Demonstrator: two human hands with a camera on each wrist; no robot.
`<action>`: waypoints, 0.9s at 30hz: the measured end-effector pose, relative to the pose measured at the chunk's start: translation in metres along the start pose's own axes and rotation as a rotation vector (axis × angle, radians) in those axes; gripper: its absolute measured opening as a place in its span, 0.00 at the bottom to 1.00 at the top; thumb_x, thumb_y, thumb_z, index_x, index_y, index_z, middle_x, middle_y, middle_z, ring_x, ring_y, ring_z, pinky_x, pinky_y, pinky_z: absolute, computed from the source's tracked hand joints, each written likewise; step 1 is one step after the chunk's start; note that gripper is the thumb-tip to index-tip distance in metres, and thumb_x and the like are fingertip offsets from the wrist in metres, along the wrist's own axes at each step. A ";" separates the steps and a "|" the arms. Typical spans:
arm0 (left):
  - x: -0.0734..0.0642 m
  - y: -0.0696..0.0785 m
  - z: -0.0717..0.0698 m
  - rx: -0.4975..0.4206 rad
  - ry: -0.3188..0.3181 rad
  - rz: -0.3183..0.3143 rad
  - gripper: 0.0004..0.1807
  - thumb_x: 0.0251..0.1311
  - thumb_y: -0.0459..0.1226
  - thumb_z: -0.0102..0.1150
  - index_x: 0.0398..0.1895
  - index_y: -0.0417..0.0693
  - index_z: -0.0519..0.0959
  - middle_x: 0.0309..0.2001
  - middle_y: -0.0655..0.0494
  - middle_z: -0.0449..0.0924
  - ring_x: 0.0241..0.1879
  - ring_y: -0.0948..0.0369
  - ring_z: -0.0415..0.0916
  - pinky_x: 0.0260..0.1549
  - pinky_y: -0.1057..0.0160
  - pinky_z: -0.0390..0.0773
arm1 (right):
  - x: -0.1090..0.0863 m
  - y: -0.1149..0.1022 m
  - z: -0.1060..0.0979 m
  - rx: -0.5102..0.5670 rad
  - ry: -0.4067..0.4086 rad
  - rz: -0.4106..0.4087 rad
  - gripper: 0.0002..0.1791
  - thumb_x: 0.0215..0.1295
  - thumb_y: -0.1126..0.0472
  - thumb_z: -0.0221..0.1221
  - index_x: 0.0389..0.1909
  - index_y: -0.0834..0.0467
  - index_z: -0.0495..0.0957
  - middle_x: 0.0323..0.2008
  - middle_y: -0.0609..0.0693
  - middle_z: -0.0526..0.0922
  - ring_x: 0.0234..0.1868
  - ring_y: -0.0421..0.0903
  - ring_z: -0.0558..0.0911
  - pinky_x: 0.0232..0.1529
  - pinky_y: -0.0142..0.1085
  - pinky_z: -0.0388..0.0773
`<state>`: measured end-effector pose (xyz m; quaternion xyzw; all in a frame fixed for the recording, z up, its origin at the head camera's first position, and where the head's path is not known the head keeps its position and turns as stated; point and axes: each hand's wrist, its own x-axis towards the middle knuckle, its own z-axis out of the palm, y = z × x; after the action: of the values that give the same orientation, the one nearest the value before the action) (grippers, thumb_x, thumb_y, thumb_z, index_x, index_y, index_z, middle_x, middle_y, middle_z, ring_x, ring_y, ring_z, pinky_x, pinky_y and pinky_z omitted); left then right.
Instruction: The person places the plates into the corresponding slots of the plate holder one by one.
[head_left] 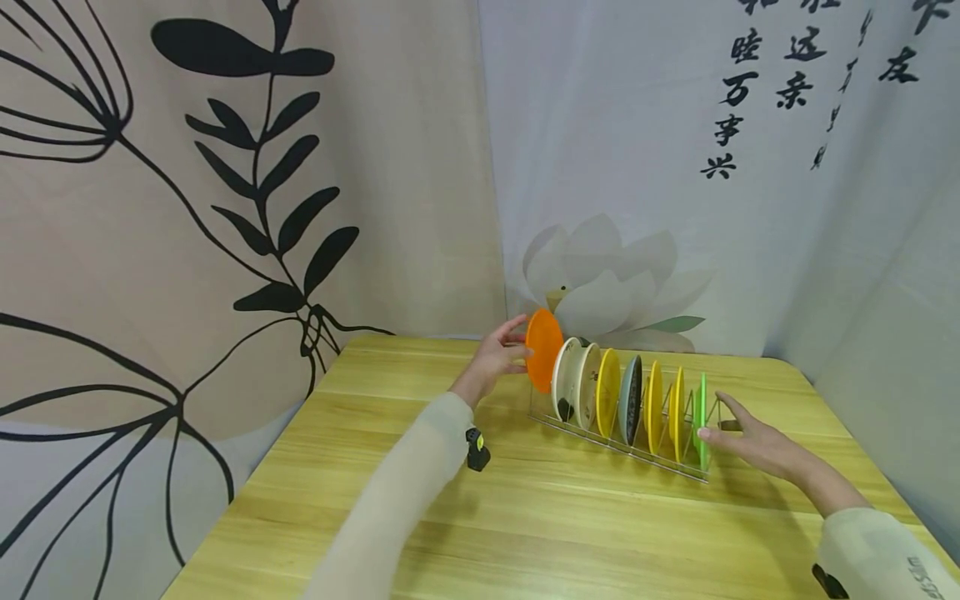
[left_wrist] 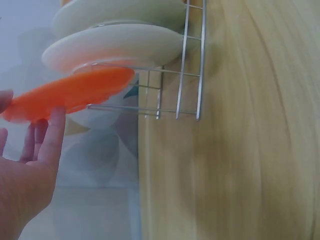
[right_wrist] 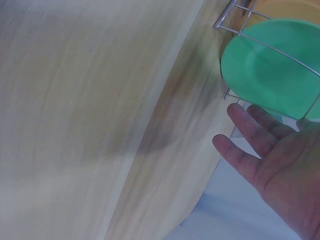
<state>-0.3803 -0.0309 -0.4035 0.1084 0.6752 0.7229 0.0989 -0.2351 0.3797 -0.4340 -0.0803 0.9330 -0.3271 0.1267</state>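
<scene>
My left hand (head_left: 498,358) holds an orange plate (head_left: 544,350) at the left end of a wire dish rack (head_left: 645,454). The orange plate stands on edge, higher than its neighbours, and its lower rim is above the rack's bottom wires in the left wrist view. Fingertips (left_wrist: 57,115) of that hand lie against its outer face. At the rack's right end, my right hand (head_left: 761,446) is spread beside a green plate (head_left: 702,421). Its fingers (right_wrist: 250,130) are extended near the end wires; whether the thumb touches the plate or rack is hard to tell.
Between the end plates stand two cream plates (head_left: 587,387), several yellow plates (head_left: 608,392) and a blue-grey plate with a dark face (head_left: 630,400). The rack is on a wooden table (head_left: 525,517). Printed curtains (head_left: 420,167) hang behind and beside it.
</scene>
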 end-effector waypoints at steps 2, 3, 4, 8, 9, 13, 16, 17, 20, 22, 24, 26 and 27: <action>0.000 -0.003 0.002 0.000 0.016 0.002 0.39 0.60 0.22 0.60 0.74 0.54 0.64 0.58 0.41 0.69 0.46 0.54 0.76 0.45 0.50 0.83 | 0.000 0.001 0.001 0.003 0.005 0.000 0.52 0.74 0.39 0.48 0.78 0.58 0.24 0.66 0.83 0.56 0.59 0.83 0.64 0.45 0.72 0.69; 0.000 -0.005 0.003 0.001 0.024 0.000 0.39 0.60 0.22 0.59 0.74 0.53 0.64 0.58 0.40 0.69 0.45 0.54 0.76 0.46 0.49 0.83 | 0.001 0.002 0.001 0.003 0.006 0.000 0.52 0.74 0.38 0.48 0.78 0.58 0.24 0.66 0.83 0.56 0.59 0.83 0.64 0.45 0.72 0.69; 0.000 -0.007 0.003 0.004 0.037 -0.002 0.39 0.60 0.22 0.59 0.74 0.53 0.65 0.58 0.40 0.69 0.45 0.54 0.76 0.47 0.49 0.82 | 0.001 0.002 0.002 0.004 0.005 -0.001 0.52 0.74 0.38 0.48 0.78 0.58 0.24 0.66 0.83 0.55 0.59 0.83 0.64 0.45 0.72 0.70; -0.003 -0.015 0.003 0.026 0.074 -0.004 0.38 0.59 0.23 0.59 0.73 0.53 0.65 0.57 0.42 0.71 0.48 0.52 0.76 0.51 0.47 0.80 | 0.002 0.004 0.003 0.006 0.006 -0.003 0.53 0.73 0.38 0.48 0.78 0.58 0.24 0.66 0.83 0.55 0.59 0.82 0.64 0.45 0.71 0.70; -0.004 -0.016 0.002 0.026 0.079 -0.005 0.38 0.59 0.24 0.60 0.73 0.53 0.66 0.57 0.43 0.71 0.49 0.52 0.76 0.51 0.47 0.80 | 0.002 0.004 0.003 0.005 0.006 -0.004 0.53 0.73 0.38 0.48 0.78 0.58 0.24 0.66 0.83 0.55 0.59 0.82 0.64 0.45 0.71 0.70; -0.010 -0.022 0.000 0.018 0.085 -0.003 0.36 0.62 0.27 0.62 0.74 0.52 0.65 0.59 0.42 0.71 0.52 0.51 0.75 0.52 0.48 0.80 | 0.002 0.002 0.004 0.003 0.009 0.000 0.53 0.73 0.38 0.49 0.78 0.58 0.24 0.66 0.83 0.55 0.59 0.83 0.64 0.44 0.71 0.70; -0.017 -0.026 -0.001 0.014 0.084 -0.012 0.35 0.64 0.31 0.62 0.74 0.52 0.64 0.62 0.40 0.68 0.55 0.50 0.74 0.53 0.48 0.79 | 0.002 0.002 0.005 0.008 0.009 0.000 0.53 0.73 0.38 0.49 0.77 0.58 0.23 0.67 0.83 0.52 0.60 0.83 0.62 0.45 0.71 0.70; -0.020 -0.028 0.000 0.016 0.080 -0.014 0.35 0.65 0.33 0.62 0.75 0.52 0.63 0.64 0.39 0.67 0.56 0.49 0.74 0.54 0.48 0.78 | 0.002 0.002 0.005 0.011 0.013 -0.004 0.53 0.73 0.38 0.49 0.77 0.59 0.24 0.67 0.83 0.51 0.60 0.83 0.61 0.45 0.71 0.70; -0.030 -0.033 0.005 0.028 0.069 -0.010 0.36 0.67 0.38 0.61 0.76 0.50 0.59 0.68 0.37 0.62 0.62 0.45 0.70 0.58 0.44 0.74 | 0.003 0.003 0.007 0.023 0.043 -0.029 0.53 0.73 0.40 0.50 0.77 0.62 0.25 0.69 0.82 0.47 0.64 0.82 0.57 0.49 0.71 0.69; -0.037 -0.037 0.010 0.050 0.065 -0.006 0.39 0.68 0.41 0.61 0.78 0.49 0.55 0.71 0.36 0.58 0.66 0.43 0.64 0.61 0.42 0.70 | 0.003 0.003 0.009 0.031 0.071 -0.054 0.53 0.73 0.41 0.51 0.77 0.65 0.27 0.70 0.82 0.45 0.65 0.81 0.54 0.52 0.72 0.67; -0.044 -0.041 0.016 0.092 0.077 0.005 0.42 0.68 0.43 0.61 0.79 0.48 0.51 0.73 0.35 0.54 0.70 0.41 0.59 0.64 0.41 0.65 | 0.003 0.001 0.012 0.028 0.102 -0.074 0.53 0.73 0.42 0.52 0.77 0.66 0.28 0.70 0.81 0.45 0.66 0.80 0.54 0.54 0.72 0.65; -0.051 -0.046 0.022 0.119 0.090 0.000 0.45 0.67 0.46 0.61 0.80 0.48 0.47 0.75 0.36 0.50 0.72 0.40 0.52 0.67 0.41 0.60 | 0.004 0.000 0.015 0.020 0.123 -0.087 0.54 0.73 0.41 0.53 0.76 0.67 0.29 0.69 0.81 0.47 0.66 0.80 0.56 0.55 0.72 0.64; -0.054 -0.048 0.025 0.126 0.096 -0.009 0.46 0.67 0.47 0.61 0.80 0.49 0.46 0.76 0.37 0.48 0.73 0.40 0.49 0.68 0.41 0.57 | 0.004 -0.002 0.016 0.016 0.130 -0.090 0.54 0.72 0.41 0.53 0.76 0.68 0.30 0.69 0.81 0.48 0.65 0.80 0.56 0.54 0.72 0.64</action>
<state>-0.3219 -0.0191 -0.4506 0.0769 0.7238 0.6828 0.0626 -0.2337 0.3682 -0.4457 -0.0995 0.9322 -0.3443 0.0516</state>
